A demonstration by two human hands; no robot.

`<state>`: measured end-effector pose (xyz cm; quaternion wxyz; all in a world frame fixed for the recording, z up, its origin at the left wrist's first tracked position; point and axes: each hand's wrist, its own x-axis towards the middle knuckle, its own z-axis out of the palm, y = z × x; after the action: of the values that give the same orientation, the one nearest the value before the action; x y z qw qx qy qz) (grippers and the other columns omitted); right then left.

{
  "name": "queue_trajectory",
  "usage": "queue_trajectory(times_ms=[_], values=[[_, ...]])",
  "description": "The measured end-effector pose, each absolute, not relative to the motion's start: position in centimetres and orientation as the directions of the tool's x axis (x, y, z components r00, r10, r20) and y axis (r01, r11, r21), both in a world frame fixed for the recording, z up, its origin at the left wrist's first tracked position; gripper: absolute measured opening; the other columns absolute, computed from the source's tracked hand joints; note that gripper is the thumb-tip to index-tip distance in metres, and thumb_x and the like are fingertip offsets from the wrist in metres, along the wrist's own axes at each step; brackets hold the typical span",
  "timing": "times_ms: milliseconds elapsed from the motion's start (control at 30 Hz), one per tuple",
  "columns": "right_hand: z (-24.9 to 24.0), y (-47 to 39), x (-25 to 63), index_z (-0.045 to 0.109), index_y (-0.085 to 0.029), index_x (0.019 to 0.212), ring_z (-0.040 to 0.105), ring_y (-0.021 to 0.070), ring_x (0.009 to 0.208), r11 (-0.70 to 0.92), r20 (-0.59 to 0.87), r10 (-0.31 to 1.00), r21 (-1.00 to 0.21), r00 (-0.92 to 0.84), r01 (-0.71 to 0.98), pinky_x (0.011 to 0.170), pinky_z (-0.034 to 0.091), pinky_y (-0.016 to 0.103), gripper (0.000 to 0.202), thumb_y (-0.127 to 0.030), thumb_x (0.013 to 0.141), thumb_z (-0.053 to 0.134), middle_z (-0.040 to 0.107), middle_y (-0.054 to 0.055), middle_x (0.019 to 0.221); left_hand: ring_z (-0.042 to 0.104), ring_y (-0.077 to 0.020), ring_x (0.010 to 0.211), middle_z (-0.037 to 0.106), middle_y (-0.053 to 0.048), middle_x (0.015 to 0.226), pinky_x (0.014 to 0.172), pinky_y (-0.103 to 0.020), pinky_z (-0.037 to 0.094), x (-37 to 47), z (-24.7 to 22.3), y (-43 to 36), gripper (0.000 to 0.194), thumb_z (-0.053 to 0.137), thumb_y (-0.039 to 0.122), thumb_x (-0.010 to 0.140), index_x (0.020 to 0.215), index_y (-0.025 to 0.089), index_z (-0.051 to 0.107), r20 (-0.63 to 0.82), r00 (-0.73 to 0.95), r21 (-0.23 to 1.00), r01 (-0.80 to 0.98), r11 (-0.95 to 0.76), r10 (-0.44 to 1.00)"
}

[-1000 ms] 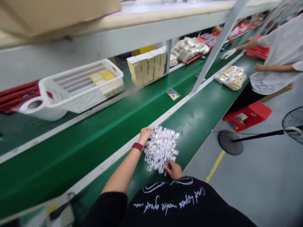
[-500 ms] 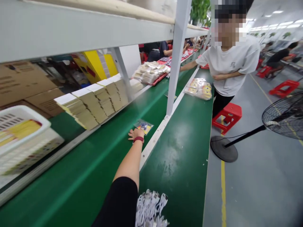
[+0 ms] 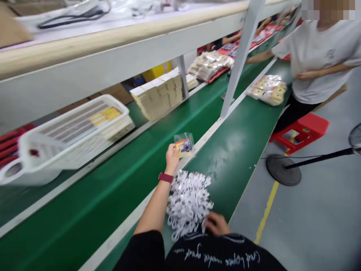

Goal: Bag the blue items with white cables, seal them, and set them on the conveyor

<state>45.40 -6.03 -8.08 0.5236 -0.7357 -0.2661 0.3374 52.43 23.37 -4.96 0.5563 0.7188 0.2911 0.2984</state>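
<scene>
My left hand (image 3: 172, 155), with a dark red band at the wrist, pinches the edge of a clear plastic bag (image 3: 184, 146) over the white rail of the bench. Inside the bag are a yellow and red card and a dark coiled item. A heap of bundled white cables (image 3: 190, 203) lies on the green bench in front of my body. At the heap's right edge is my right hand (image 3: 216, 223), fingers curled and slightly blurred; whatever is between them is hidden.
Left of the rail runs a green belt (image 3: 113, 180). Beyond it stand a white plastic basket (image 3: 93, 146) and stacked cards (image 3: 160, 94). A metal post (image 3: 239, 60) rises ahead. Bagged packs (image 3: 267, 89) lie near a person in a white shirt (image 3: 324, 60). A red stool (image 3: 304, 130) stands right.
My left hand has lifted the bag from the green belt and brought it back toward me over the rail. My right hand has come into view beside the cables. The view has shifted left and down.
</scene>
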Motion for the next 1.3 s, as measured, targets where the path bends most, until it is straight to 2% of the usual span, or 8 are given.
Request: queue_trajectory(times_ms=[133, 233, 367, 467, 633, 900, 1133, 1300], values=[[-2.3, -4.9, 48.5, 0.062, -0.022, 0.08, 0.058, 0.0183, 0.068, -0.16, -0.069, 0.428, -0.987, 0.901, 0.0, 0.067, 0.049, 0.034, 0.02, -0.041, 0.074, 0.062, 0.062, 0.003, 0.076, 0.061, -0.0164, 0.071, 0.067, -0.004, 0.083, 0.066, -0.023, 0.044, 43.7, -0.2, 19.3, 0.015, 0.053, 0.024, 0.081, 0.093, 0.017, 0.06, 0.066, 0.755, 0.985, 0.057, -0.166, 0.652], [3.6, -1.4, 50.7, 0.06, -0.021, 0.086, 0.059, 0.0158, 0.068, 0.06, 0.18, 0.24, -0.984, 0.954, 0.17, 0.07, 0.05, 0.033, 0.021, -0.04, 0.076, 0.062, 0.062, 0.002, 0.078, 0.062, -0.0172, 0.077, 0.068, -0.005, 0.089, 0.071, -0.024, 0.045, 38.3, 2.8, 16.5, 0.018, 0.056, 0.026, 0.082, 0.096, 0.018, 0.064, 0.088, 0.777, 0.977, 0.053, -0.204, 0.624], [8.2, 2.0, 47.2, 0.063, -0.021, 0.079, 0.059, 0.0153, 0.073, 0.079, 0.378, 0.362, -0.923, 0.852, 0.376, 0.073, 0.048, 0.031, 0.014, -0.035, 0.078, 0.063, 0.063, 0.001, 0.077, 0.062, -0.0185, 0.081, 0.068, -0.006, 0.091, 0.075, -0.026, 0.045, 32.2, 5.1, 14.1, 0.02, 0.055, 0.026, 0.084, 0.097, 0.018, 0.067, 0.129, 0.771, 0.965, 0.048, -0.258, 0.623], [8.6, 2.6, 43.3, 0.063, -0.02, 0.074, 0.059, 0.0157, 0.074, 0.056, 0.389, 0.512, -0.905, 0.765, 0.422, 0.074, 0.047, 0.031, 0.016, -0.035, 0.078, 0.064, 0.063, 0.0, 0.073, 0.062, -0.0192, 0.081, 0.069, -0.008, 0.091, 0.074, -0.028, 0.046, 28.1, 6.0, 13.4, 0.022, 0.051, 0.027, 0.087, 0.098, 0.017, 0.067, 0.136, 0.746, 0.967, 0.044, -0.252, 0.652], [9.0, 2.8, 40.4, 0.064, -0.017, 0.074, 0.058, 0.0155, 0.069, 0.059, 0.38, 0.546, -0.906, 0.746, 0.418, 0.07, 0.047, 0.031, 0.021, -0.039, 0.076, 0.066, 0.063, 0.0, 0.072, 0.064, -0.0209, 0.085, 0.069, -0.008, 0.095, 0.078, -0.031, 0.048, 22.0, 7.4, 12.8, 0.023, 0.05, 0.026, 0.088, 0.101, 0.017, 0.067, 0.176, 0.676, 0.946, 0.084, -0.312, 0.716], [9.2, 3.1, 33.2, 0.07, -0.025, 0.083, 0.059, 0.0223, 0.088, 0.315, 0.465, 0.88, -0.726, 0.098, 0.612, 0.086, 0.043, 0.042, 0.018, -0.035, 0.086, 0.055, 0.066, 0.004, 0.084, 0.061, -0.0172, 0.1, 0.067, -0.007, 0.108, 0.089, -0.025, 0.043, 13.7, 9.2, 10.0, 0.029, 0.041, 0.023, 0.093, 0.108, 0.015, 0.064, 0.076, 0.717, 0.901, 0.249, -0.356, 0.693], [7.7, 4.5, 28.3, 0.071, -0.034, 0.1, 0.038, 0.0358, 0.126, 0.631, 0.404, 0.774, -0.552, -0.487, 0.544, 0.102, 0.028, 0.06, 0.047, -0.066, 0.083, 0.039, 0.045, 0.005, 0.137, 0.062, -0.0156, 0.095, 0.068, -0.005, 0.106, 0.081, -0.022, 0.043, 5.8, 9.8, 7.2, 0.027, 0.043, 0.022, 0.093, 0.108, 0.015, 0.063, -0.039, 0.633, 0.87, 0.402, -0.285, 0.773], [7.3, 5.1, 23.7, 0.069, -0.037, 0.102, 0.028, 0.0354, 0.135, 0.67, 0.256, 0.692, -0.575, -0.675, 0.469, 0.104, 0.03, 0.059, 0.032, -0.056, 0.079, 0.058, 0.037, 0.002, 0.146, 0.063, -0.0158, 0.084, 0.069, -0.006, 0.098, 0.076, -0.022, 0.043, 1.7, 8.8, 4.9, 0.028, 0.041, 0.022, 0.092, 0.104, 0.015, 0.065, -0.042, 0.562, 0.834, 0.475, -0.281, 0.826]])
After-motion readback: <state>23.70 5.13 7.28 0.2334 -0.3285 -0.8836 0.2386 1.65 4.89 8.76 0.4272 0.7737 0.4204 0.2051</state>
